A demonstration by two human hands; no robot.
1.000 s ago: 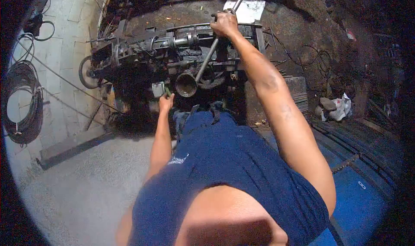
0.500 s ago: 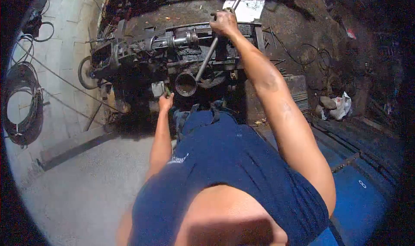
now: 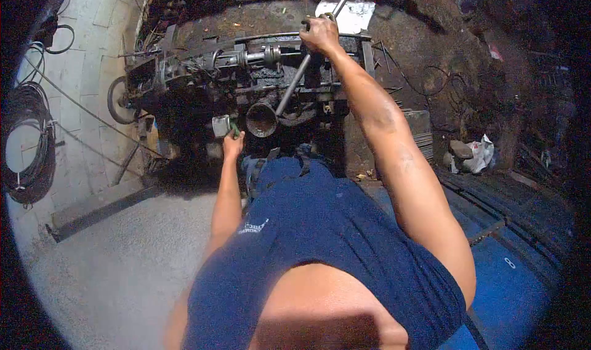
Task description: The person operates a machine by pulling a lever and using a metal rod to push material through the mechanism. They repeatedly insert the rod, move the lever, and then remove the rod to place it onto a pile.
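Observation:
My right hand is closed near the top of a long metal bar, gripping it or a part on it. The grey bar slants from the upper right down to beside a round metal cup, whose open mouth faces me. My left hand, lower and to the left, has its fingers closed on a small green handle beside a pale square box. Behind the cup, a shiny metal shaft lies across the dark, greasy machine.
A wheel stands at the machine's left end. Coiled black cable hangs at the far left. A metal beam lies on the floor. To the right are stacked rods, a white bag and a blue surface.
The view has shifted slightly, moving the machine and floor items a little left in the frame. Both hands keep their hold.

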